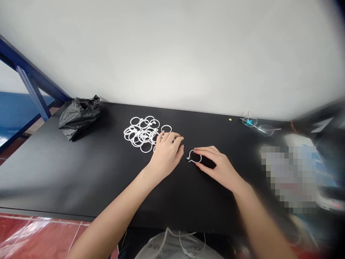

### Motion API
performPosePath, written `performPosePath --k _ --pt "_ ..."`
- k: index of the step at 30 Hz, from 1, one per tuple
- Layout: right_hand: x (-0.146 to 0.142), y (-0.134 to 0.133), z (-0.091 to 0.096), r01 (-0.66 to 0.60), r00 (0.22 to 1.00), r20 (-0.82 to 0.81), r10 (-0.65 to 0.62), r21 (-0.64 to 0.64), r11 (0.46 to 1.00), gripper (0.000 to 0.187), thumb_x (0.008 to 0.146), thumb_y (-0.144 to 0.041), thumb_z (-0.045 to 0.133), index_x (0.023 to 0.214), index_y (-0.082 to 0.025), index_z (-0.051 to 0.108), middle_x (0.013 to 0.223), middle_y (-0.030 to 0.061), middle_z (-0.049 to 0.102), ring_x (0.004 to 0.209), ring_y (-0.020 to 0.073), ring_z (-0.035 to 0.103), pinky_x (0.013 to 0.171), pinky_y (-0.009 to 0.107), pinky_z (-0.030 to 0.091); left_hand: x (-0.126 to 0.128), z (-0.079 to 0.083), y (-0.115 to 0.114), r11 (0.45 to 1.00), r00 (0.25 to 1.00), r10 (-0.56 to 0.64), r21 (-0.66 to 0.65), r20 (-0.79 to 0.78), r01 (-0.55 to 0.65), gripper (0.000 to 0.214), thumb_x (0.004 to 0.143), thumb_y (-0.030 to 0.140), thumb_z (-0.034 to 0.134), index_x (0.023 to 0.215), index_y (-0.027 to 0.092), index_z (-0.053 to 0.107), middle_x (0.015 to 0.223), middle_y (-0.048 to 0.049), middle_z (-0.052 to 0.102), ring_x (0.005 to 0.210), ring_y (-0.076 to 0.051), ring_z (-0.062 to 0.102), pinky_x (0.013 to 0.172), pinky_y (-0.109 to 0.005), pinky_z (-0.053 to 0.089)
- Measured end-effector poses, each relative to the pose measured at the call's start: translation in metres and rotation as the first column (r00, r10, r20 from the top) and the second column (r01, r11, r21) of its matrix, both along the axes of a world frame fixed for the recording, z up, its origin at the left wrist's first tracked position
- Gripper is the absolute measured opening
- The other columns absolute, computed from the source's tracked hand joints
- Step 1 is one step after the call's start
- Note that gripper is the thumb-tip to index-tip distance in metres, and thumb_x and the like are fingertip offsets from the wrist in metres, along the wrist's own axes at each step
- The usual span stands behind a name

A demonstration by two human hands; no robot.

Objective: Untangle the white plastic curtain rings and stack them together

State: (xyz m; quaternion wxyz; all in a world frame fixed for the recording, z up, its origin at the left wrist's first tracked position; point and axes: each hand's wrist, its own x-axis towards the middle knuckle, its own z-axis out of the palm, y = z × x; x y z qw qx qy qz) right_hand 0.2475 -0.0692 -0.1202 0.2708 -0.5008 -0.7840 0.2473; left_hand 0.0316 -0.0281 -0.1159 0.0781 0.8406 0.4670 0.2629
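Note:
A heap of several white plastic rings (pixel 141 133) lies on the black table (pixel 81 172), left of the middle. My left hand (pixel 165 154) rests palm down at the right edge of the heap, fingers stretched out and slightly curled toward the rings. My right hand (pixel 215 165) lies just to its right, thumb and forefinger pinching one white ring (pixel 194 157) that lies flat on the table between the two hands.
A crumpled black plastic bag (pixel 79 116) sits at the table's back left. A pair of glasses (pixel 257 125) lies at the back right by the white wall. Blue metal framing (pixel 29 82) stands left. A white bag (pixel 178 246) hangs below the front edge.

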Motion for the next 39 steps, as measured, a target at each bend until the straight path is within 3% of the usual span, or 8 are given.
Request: performPosePath --k 4,8,11,15,20,24,30,39 --pt "-0.004 -0.001 0.004 0.128 0.987 -0.102 -0.121 0.069 0.989 0.029 0.085 -0.022 0.068 0.113 -0.027 0.066 0.111 0.0061 0.067 0.098 0.0241 0.062 0.083 0.043 0.055 0.004 0.006 -0.007 0.992 0.983 -0.099 -0.063 0.157 0.11 0.023 0.097 0.019 0.046 0.117 0.017 0.057 0.113 -0.0082 0.066 0.108 -0.023 0.059 0.111 -0.049 0.034" --pt "-0.005 -0.004 0.006 0.312 0.895 -0.361 -0.262 0.086 0.946 0.035 0.081 -0.022 0.073 0.115 -0.026 0.065 0.109 0.0072 0.062 0.081 0.0185 0.06 0.065 0.034 0.053 0.008 0.007 -0.014 0.948 0.908 -0.177 -0.181 0.38 0.26 0.035 0.097 0.03 0.052 0.129 0.018 0.049 0.122 -0.0117 0.061 0.115 -0.024 0.057 0.103 -0.043 0.046" --pt "-0.01 -0.006 0.006 0.245 0.808 -0.547 -0.217 -0.023 0.969 0.036 0.084 -0.021 0.071 0.118 -0.028 0.064 0.112 0.0073 0.061 0.085 0.0181 0.061 0.063 0.031 0.054 0.011 0.004 -0.018 0.899 0.837 -0.216 -0.233 0.503 0.372 0.048 0.096 0.031 0.055 0.139 0.02 0.039 0.134 -0.013 0.054 0.12 -0.023 0.057 0.101 -0.04 0.049" --pt "-0.017 -0.009 0.004 0.141 0.78 -0.601 -0.174 -0.102 0.985 0.03 0.089 -0.021 0.066 0.118 -0.028 0.065 0.118 0.0075 0.062 0.092 0.0184 0.064 0.075 0.033 0.059 0.014 -0.001 -0.021 0.85 0.772 -0.267 -0.237 0.577 0.471 0.051 0.097 0.026 0.054 0.143 0.022 0.034 0.132 -0.0113 0.057 0.117 -0.021 0.061 0.101 -0.039 0.051" --pt "-0.016 -0.01 0.003 0.104 0.75 -0.631 -0.198 -0.183 0.978 0.033 0.089 -0.022 0.068 0.12 -0.031 0.063 0.115 0.0053 0.067 0.091 0.0184 0.069 0.082 0.035 0.061 0.015 -0.001 -0.019 0.872 0.786 -0.237 -0.231 0.571 0.431 0.046 0.095 0.027 0.058 0.137 0.024 0.042 0.126 -0.0096 0.058 0.111 -0.021 0.063 0.095 -0.039 0.054" --pt "-0.016 -0.009 0.0 0.103 0.777 -0.597 -0.203 -0.197 0.975 0.038 0.088 -0.023 0.069 0.124 -0.032 0.061 0.12 0.0056 0.066 0.083 0.0157 0.07 0.073 0.032 0.062 0.014 -0.001 -0.017 0.867 0.814 -0.2 -0.289 0.545 0.407 0.042 0.093 0.026 0.061 0.132 0.024 0.047 0.12 -0.0079 0.06 0.105 -0.02 0.065 0.092 -0.037 0.055" --pt "-0.016 -0.011 -0.001 0.164 0.879 -0.442 -0.18 -0.075 0.984 0.033 0.088 -0.021 0.067 0.12 -0.029 0.064 0.115 0.0054 0.068 0.082 0.0161 0.069 0.066 0.029 0.06 0.013 -0.004 -0.017 0.875 0.849 -0.187 -0.308 0.493 0.372 0.039 0.093 0.026 0.06 0.129 0.022 0.046 0.12 -0.008 0.058 0.106 -0.02 0.064 0.089 -0.036 0.055" --pt "-0.018 -0.012 0.001 0.198 0.866 -0.482 -0.135 0.082 0.977 0.03 0.087 -0.013 0.067 0.112 -0.028 0.069 0.097 0.0026 0.067 0.074 0.014 0.066 0.065 0.03 0.058 0.013 -0.004 -0.017 0.875 0.867 -0.246 -0.286 0.433 0.391 0.037 0.095 0.024 0.057 0.129 0.02 0.046 0.121 -0.0093 0.058 0.105 -0.021 0.063 0.092 -0.038 0.055"
